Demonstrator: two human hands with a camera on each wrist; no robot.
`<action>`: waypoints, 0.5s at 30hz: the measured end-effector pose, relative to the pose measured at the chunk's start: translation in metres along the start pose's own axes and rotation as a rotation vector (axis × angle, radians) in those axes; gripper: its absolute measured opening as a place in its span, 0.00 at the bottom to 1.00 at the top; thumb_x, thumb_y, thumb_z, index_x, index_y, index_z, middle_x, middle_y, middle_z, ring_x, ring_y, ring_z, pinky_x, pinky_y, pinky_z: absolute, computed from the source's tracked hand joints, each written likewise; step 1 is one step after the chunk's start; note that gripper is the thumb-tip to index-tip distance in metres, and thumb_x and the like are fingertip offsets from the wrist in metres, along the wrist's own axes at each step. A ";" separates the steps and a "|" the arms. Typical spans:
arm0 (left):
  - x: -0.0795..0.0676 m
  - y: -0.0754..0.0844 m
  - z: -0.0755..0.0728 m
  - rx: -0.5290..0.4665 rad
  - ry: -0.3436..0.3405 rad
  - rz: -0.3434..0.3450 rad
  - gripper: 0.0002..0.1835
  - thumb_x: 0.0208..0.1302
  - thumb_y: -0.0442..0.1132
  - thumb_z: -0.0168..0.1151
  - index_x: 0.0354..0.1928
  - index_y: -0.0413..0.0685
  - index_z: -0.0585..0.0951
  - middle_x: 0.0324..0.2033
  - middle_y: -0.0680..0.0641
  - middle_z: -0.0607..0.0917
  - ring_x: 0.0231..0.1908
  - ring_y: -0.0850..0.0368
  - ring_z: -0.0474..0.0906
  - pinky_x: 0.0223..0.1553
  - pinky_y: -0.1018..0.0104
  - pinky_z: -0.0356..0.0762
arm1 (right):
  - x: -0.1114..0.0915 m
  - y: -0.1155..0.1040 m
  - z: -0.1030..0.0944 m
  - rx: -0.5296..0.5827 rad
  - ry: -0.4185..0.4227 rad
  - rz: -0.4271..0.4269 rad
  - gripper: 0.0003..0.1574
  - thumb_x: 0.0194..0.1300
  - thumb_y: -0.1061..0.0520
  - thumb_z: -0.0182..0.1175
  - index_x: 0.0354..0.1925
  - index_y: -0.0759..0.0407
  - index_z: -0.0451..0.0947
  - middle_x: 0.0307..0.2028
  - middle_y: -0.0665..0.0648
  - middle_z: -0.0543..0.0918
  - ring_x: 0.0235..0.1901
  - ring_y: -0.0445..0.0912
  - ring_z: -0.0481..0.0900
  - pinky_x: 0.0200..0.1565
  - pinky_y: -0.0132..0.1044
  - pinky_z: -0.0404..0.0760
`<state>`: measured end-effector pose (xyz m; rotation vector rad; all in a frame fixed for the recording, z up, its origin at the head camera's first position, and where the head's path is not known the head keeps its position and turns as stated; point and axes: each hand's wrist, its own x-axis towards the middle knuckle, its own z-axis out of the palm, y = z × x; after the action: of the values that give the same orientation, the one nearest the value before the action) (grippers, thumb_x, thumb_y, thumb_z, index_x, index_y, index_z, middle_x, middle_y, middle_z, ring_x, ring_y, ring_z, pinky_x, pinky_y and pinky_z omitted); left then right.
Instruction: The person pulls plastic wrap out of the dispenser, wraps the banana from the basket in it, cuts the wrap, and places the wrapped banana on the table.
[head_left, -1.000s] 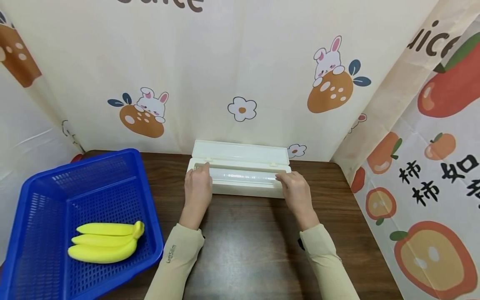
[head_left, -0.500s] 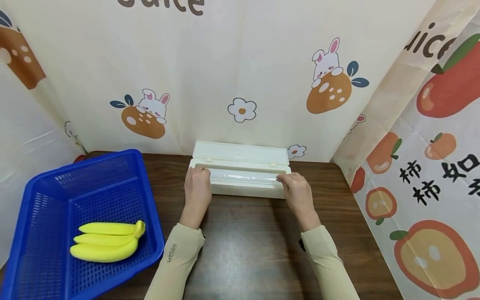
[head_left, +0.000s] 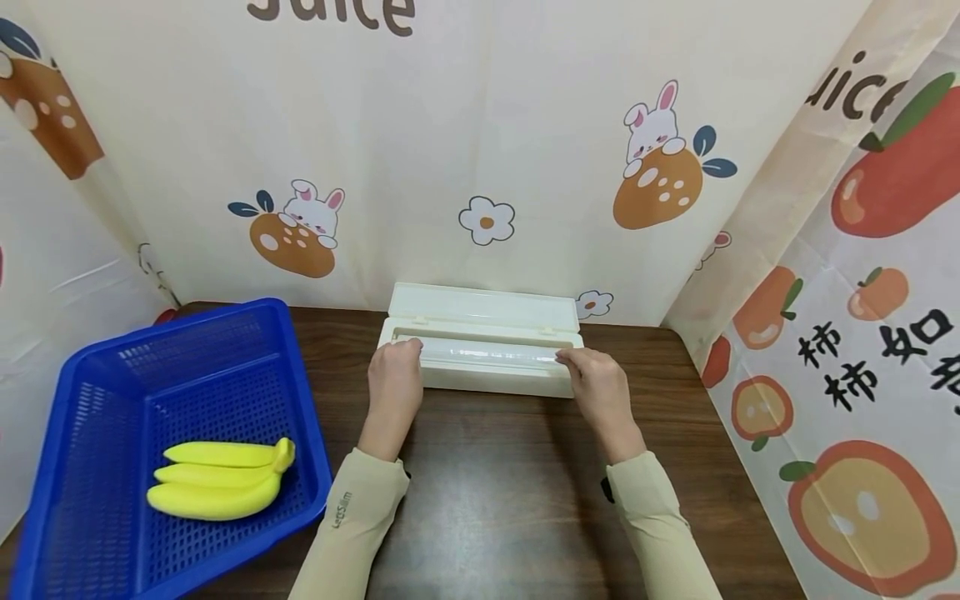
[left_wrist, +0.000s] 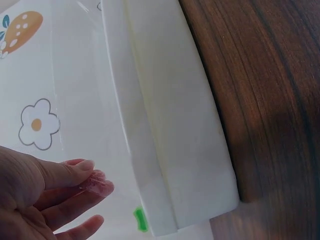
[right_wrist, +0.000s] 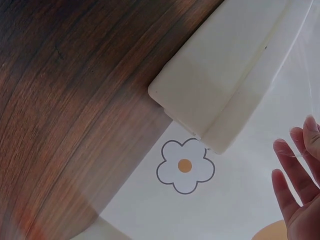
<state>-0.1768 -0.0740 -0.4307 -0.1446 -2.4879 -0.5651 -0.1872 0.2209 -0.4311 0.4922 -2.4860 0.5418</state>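
Yellow bananas lie in a blue perforated basket, lower left; rabbit-print cloth spans the top; fruit-print cloth lines the right.

- Cream backdrop: "Juice", top centre-left; "uice", upper right.
- White sheet, right: "柿柿如", next character cropped.
- Left sleeve, lower centre-left: lettering ending "Slim".

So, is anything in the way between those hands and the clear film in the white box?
Nothing visible: the left hand and right hand pinch the clear film, the lid is open behind it, and the blue basket sits off left.
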 end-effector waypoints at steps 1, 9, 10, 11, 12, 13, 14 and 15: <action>0.000 0.000 -0.001 0.001 0.000 -0.001 0.08 0.59 0.18 0.63 0.32 0.33 0.88 0.27 0.36 0.90 0.30 0.36 0.87 0.37 0.47 0.84 | 0.000 0.000 0.000 -0.003 0.001 -0.002 0.07 0.66 0.64 0.71 0.42 0.65 0.90 0.38 0.64 0.92 0.40 0.61 0.91 0.45 0.56 0.88; 0.000 0.002 -0.009 -0.006 -0.021 -0.016 0.10 0.60 0.17 0.62 0.34 0.33 0.89 0.29 0.36 0.91 0.32 0.36 0.87 0.44 0.44 0.85 | 0.000 -0.002 -0.006 -0.011 0.001 0.001 0.08 0.65 0.63 0.72 0.43 0.65 0.91 0.39 0.64 0.92 0.40 0.61 0.91 0.44 0.56 0.88; 0.001 0.003 -0.010 -0.006 -0.025 -0.018 0.10 0.60 0.16 0.62 0.34 0.33 0.89 0.29 0.36 0.91 0.32 0.36 0.88 0.46 0.44 0.85 | 0.000 -0.002 -0.006 -0.012 0.005 -0.001 0.08 0.65 0.63 0.72 0.43 0.65 0.91 0.39 0.64 0.92 0.39 0.61 0.91 0.44 0.56 0.88; 0.001 0.003 -0.012 -0.007 -0.029 -0.018 0.11 0.60 0.16 0.62 0.35 0.33 0.89 0.30 0.36 0.91 0.32 0.36 0.88 0.47 0.44 0.85 | 0.001 -0.002 -0.007 -0.015 0.009 -0.004 0.08 0.65 0.63 0.72 0.42 0.65 0.91 0.39 0.64 0.92 0.39 0.61 0.91 0.43 0.56 0.88; 0.001 0.003 -0.013 -0.007 -0.032 -0.019 0.11 0.60 0.16 0.62 0.35 0.33 0.89 0.30 0.36 0.91 0.33 0.37 0.88 0.49 0.43 0.85 | 0.001 -0.003 -0.008 -0.017 0.015 -0.007 0.08 0.65 0.63 0.72 0.42 0.65 0.91 0.38 0.64 0.92 0.38 0.61 0.91 0.43 0.56 0.88; 0.001 0.004 -0.015 -0.005 -0.034 -0.018 0.11 0.60 0.16 0.62 0.35 0.33 0.89 0.30 0.36 0.91 0.33 0.37 0.88 0.49 0.43 0.85 | 0.001 -0.003 -0.008 -0.018 0.021 -0.011 0.09 0.65 0.62 0.72 0.42 0.65 0.91 0.38 0.64 0.92 0.37 0.61 0.91 0.42 0.56 0.88; 0.001 0.005 -0.016 -0.003 -0.034 -0.016 0.11 0.60 0.16 0.63 0.35 0.33 0.89 0.30 0.36 0.91 0.33 0.37 0.88 0.50 0.43 0.85 | 0.001 -0.003 -0.009 -0.018 0.026 -0.015 0.09 0.65 0.62 0.72 0.42 0.65 0.91 0.37 0.64 0.92 0.37 0.61 0.91 0.41 0.56 0.88; 0.001 0.005 -0.017 0.000 -0.033 -0.012 0.10 0.60 0.16 0.63 0.35 0.33 0.89 0.30 0.36 0.91 0.33 0.38 0.89 0.51 0.44 0.85 | 0.001 -0.003 -0.009 -0.019 0.031 -0.018 0.09 0.65 0.61 0.73 0.42 0.65 0.91 0.37 0.64 0.92 0.36 0.61 0.91 0.41 0.56 0.88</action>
<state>-0.1683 -0.0765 -0.4156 -0.1408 -2.5222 -0.5716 -0.1828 0.2225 -0.4226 0.4943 -2.4532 0.5147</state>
